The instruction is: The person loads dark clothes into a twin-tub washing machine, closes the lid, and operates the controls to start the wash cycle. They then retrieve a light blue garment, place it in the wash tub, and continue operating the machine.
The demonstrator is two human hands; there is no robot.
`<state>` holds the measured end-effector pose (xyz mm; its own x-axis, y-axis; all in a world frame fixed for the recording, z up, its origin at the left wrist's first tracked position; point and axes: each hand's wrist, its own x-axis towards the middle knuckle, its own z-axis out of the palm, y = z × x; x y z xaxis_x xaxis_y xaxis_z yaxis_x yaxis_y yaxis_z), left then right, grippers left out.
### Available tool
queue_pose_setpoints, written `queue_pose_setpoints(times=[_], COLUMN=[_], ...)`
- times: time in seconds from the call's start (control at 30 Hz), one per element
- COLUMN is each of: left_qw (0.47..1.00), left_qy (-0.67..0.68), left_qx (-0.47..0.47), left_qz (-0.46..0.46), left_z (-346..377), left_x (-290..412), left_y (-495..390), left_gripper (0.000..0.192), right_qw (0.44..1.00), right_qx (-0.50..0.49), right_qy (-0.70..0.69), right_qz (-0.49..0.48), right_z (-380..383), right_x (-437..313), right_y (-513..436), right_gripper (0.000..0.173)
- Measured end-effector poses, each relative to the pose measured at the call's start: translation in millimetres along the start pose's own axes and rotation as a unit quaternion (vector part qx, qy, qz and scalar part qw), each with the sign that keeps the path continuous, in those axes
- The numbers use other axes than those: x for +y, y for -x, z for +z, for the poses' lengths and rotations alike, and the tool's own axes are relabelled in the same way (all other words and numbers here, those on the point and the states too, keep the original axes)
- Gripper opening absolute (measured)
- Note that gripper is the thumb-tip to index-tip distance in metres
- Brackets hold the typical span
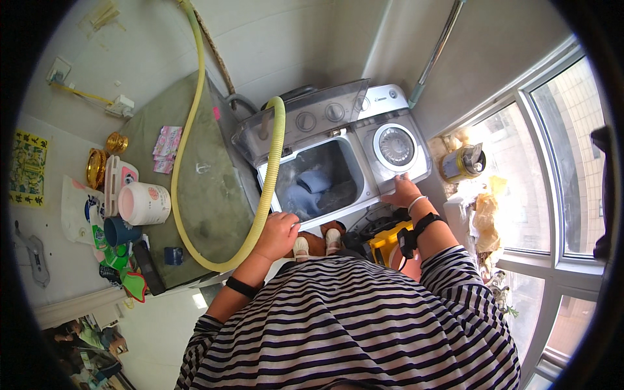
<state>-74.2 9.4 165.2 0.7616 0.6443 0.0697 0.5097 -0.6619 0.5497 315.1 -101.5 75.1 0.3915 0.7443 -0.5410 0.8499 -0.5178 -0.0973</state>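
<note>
A twin-tub washing machine [368,161] stands before me with its translucent wash lid [336,95] raised. Blue cloth [312,187] lies in moving water inside the wash tub [348,146]. My left hand [277,235] rests at the tub's front left corner, beside a yellow corrugated hose [273,168]; whether its fingers grip the rim is unclear. On the spin side, my right hand [403,191] touches the front edge with its thumb and fingers apart, holding nothing. The round spin-tub cover [396,145] is down, just beyond that hand. Several control knobs [335,112] line the back panel.
The hose loops over a green-topped surface [219,204] holding a white tub [145,204], a blue cup [121,231] and pink packets [167,148]. A yellow container [390,241] is at lower right. On the window side stand a can [458,165] and plastic bags [487,219].
</note>
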Motion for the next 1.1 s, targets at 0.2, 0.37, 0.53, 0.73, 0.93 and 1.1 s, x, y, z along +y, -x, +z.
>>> queue_pose_setpoints(times=[0.2,0.37,0.53,0.73,0.93,1.1], left_qw=[1.000,1.000,1.000,1.000,1.000,1.000], left_qy=[0.000,0.005,-0.006,-0.005,0.005,-0.008], left_qx=[-0.011,-0.011,-0.011,-0.005,0.013,-0.004], left_qz=[-0.010,-0.009,-0.001,0.002,0.008,-0.006], left_z=[-0.5,-0.5,-2.0,-2.2,-0.9,-2.4], left_x=[1.1,0.6,0.7,0.1,-2.5,-1.2], left_y=[0.5,0.4,-0.4,0.1,0.7,0.8], left_gripper=[0.011,0.011,0.010,0.010,0.010,0.010], right_qw=[1.000,1.000,1.000,1.000,0.999,0.999], right_qx=[-0.018,-0.012,-0.011,-0.014,-0.038,-0.034], right_qy=[-0.002,-0.012,-0.011,-0.009,-0.026,-0.025], right_qz=[0.014,0.010,0.013,0.009,0.010,0.021], right_z=[-1.0,0.2,-0.1,-3.7,-8.0,-5.5], right_x=[0.0,1.5,1.7,-1.5,-4.3,-3.8], right_y=[-0.3,0.4,-0.3,0.8,2.9,2.4], right_gripper=[0.104,0.104,0.102,0.105,0.111,0.110])
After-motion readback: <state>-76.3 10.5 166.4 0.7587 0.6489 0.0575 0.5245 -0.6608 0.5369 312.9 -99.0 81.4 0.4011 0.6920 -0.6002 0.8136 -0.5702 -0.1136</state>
